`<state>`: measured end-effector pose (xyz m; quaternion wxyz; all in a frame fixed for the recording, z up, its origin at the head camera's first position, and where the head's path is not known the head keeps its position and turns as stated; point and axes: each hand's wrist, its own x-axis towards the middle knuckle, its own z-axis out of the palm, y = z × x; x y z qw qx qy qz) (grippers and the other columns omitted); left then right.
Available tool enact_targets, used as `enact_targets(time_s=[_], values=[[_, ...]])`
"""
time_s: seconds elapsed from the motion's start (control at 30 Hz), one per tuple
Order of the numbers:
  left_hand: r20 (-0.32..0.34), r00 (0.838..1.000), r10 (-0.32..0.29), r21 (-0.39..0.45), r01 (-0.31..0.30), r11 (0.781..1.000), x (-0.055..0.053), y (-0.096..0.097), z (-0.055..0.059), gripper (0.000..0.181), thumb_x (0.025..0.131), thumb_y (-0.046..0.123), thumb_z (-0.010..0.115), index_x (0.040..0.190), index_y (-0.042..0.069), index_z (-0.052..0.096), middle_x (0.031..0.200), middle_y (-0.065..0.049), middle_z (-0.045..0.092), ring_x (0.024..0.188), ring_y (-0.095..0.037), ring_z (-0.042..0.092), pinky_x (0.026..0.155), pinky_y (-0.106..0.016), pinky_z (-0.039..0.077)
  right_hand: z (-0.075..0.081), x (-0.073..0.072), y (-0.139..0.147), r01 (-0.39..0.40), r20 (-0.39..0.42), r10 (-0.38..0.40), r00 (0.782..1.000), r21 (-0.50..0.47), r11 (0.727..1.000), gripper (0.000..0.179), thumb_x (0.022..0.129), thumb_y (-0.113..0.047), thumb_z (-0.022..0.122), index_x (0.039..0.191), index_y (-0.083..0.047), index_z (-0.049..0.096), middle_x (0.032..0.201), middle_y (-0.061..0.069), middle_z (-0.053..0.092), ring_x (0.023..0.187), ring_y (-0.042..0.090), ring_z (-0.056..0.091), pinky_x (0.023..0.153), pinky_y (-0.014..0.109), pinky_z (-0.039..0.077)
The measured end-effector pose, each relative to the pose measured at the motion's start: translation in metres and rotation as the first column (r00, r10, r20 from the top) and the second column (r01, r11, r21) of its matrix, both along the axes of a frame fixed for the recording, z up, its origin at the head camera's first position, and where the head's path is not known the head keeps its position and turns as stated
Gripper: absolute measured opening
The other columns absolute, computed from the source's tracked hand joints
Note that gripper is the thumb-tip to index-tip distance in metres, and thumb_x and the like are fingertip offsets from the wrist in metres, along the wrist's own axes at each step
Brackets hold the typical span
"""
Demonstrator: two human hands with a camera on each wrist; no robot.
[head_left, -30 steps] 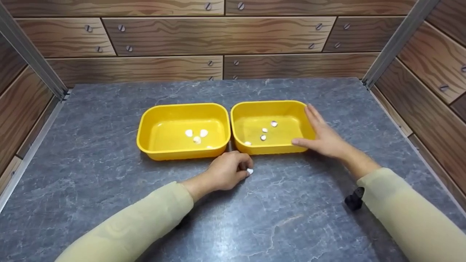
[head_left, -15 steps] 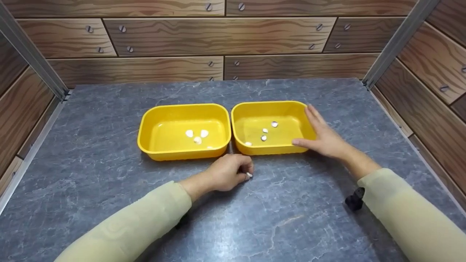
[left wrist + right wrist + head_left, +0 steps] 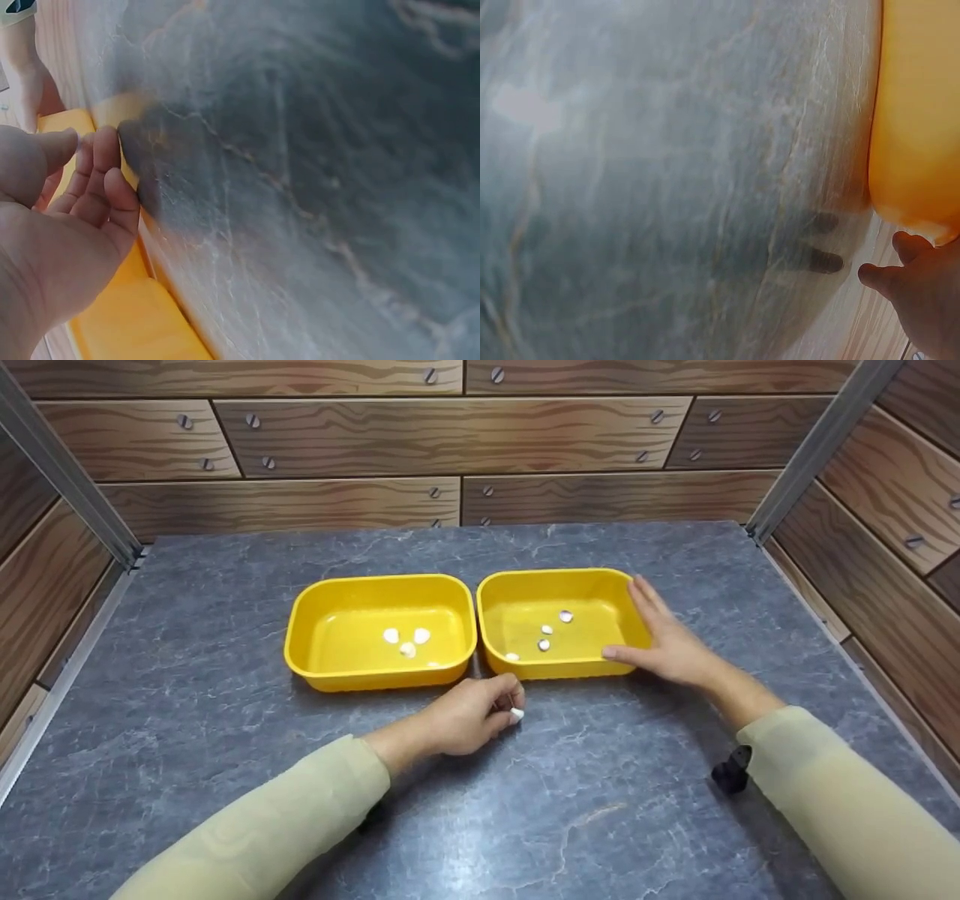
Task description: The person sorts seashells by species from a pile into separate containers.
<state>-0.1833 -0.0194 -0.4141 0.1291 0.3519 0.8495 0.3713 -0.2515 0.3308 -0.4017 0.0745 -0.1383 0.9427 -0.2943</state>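
In the head view my left hand [image 3: 471, 718] is just in front of the gap between two yellow bins, pinching a small white seashell [image 3: 517, 715] between thumb and finger. That shell cannot be made out in the left wrist view, where the fingers are curled toward the thumb. My right hand [image 3: 667, 649] rests on the right end of the right bin [image 3: 570, 669], thumb on the near rim and fingers along the side, all fairly straight. Inside that bin lie several small shells [image 3: 565, 616], some with dark marks. The left bin [image 3: 379, 682] contains several pale shells [image 3: 391, 636].
Both bins stand side by side, nearly touching, on a grey marbled tabletop [image 3: 585, 810]. Wood-patterned walls [image 3: 450, 435] enclose the back and sides, with metal posts [image 3: 817, 450] at the corners. A small black object [image 3: 731, 771] sits at the right sleeve's cuff.
The pinched shell has turned in my left fingers, first less visible and now showing more of its white side. My left hand has barely shifted. The right hand and the bins stay where they were.
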Motion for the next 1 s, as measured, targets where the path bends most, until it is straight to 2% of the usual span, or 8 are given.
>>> enact_targets(time_s=[0.1, 0.27, 0.43, 0.6, 0.73, 1.0], values=[[0.016, 1.000, -0.004, 0.011, 0.004, 1.000, 0.000, 0.000, 0.003, 0.004, 0.109, 0.010, 0.061, 0.113, 0.011, 0.061, 0.098, -0.004, 0.069, 0.078, -0.013, 0.062, 0.074, -0.029, 0.055, -0.001, 0.000, 0.001, -0.005, -0.013, 0.005, 1.000, -0.001, 1.000, 0.115, 0.096, -0.053, 0.075, 0.171, -0.015, -0.003, 0.177, 0.005, -0.015, 0.158, 0.053, 0.004, 0.121, 0.075, 0.009], [-0.008, 1.000, 0.001, 0.052, 0.000, 0.999, -0.001, 0.000, 0.012, 0.006, 0.108, 0.010, 0.062, 0.114, 0.011, 0.063, 0.097, -0.001, 0.067, 0.083, -0.013, 0.062, 0.076, -0.028, 0.055, -0.003, -0.001, 0.002, -0.020, -0.044, 0.020, 0.999, -0.002, 1.000, 0.114, 0.096, -0.050, 0.076, 0.171, -0.010, -0.001, 0.178, 0.009, -0.012, 0.159, 0.051, 0.004, 0.124, 0.071, 0.009], [-0.008, 1.000, 0.000, 0.096, 0.001, 0.995, -0.002, -0.001, 0.025, 0.006, 0.108, 0.009, 0.062, 0.113, 0.010, 0.063, 0.095, 0.000, 0.066, 0.085, -0.014, 0.062, 0.076, -0.028, 0.054, -0.003, -0.001, 0.001, -0.021, -0.040, 0.021, 0.999, -0.001, 1.000, 0.114, 0.096, -0.050, 0.076, 0.171, -0.010, -0.001, 0.178, 0.010, -0.012, 0.159, 0.051, 0.005, 0.123, 0.072, 0.009], [0.010, 1.000, 0.011, 0.137, -0.013, 0.990, -0.008, -0.002, 0.035, 0.010, 0.106, 0.004, 0.063, 0.115, 0.007, 0.063, 0.094, -0.003, 0.065, 0.084, -0.018, 0.062, 0.074, -0.028, 0.054, -0.003, -0.001, 0.001, -0.022, -0.048, 0.022, 0.999, -0.002, 1.000, 0.114, 0.096, -0.049, 0.076, 0.171, -0.009, 0.000, 0.178, 0.012, -0.011, 0.159, 0.051, 0.004, 0.124, 0.071, 0.009], [0.029, 0.999, 0.032, 0.151, -0.036, 0.988, -0.013, -0.003, 0.042, 0.010, 0.106, 0.006, 0.064, 0.116, 0.009, 0.062, 0.096, -0.004, 0.065, 0.084, -0.024, 0.064, 0.072, -0.027, 0.053, -0.003, -0.001, 0.001, -0.022, -0.052, 0.022, 0.998, -0.006, 1.000, 0.114, 0.096, -0.048, 0.076, 0.171, -0.009, 0.001, 0.178, 0.012, -0.011, 0.159, 0.050, 0.004, 0.124, 0.071, 0.008], [0.041, 0.996, 0.079, 0.143, -0.084, 0.986, -0.025, -0.001, 0.056, 0.014, 0.105, 0.006, 0.066, 0.118, 0.009, 0.063, 0.099, -0.004, 0.064, 0.084, -0.020, 0.062, 0.073, -0.027, 0.054, -0.003, 0.000, 0.002, -0.020, -0.050, 0.019, 0.999, -0.006, 1.000, 0.114, 0.096, -0.049, 0.076, 0.171, -0.010, 0.000, 0.178, 0.010, -0.012, 0.159, 0.052, 0.004, 0.123, 0.072, 0.008]])
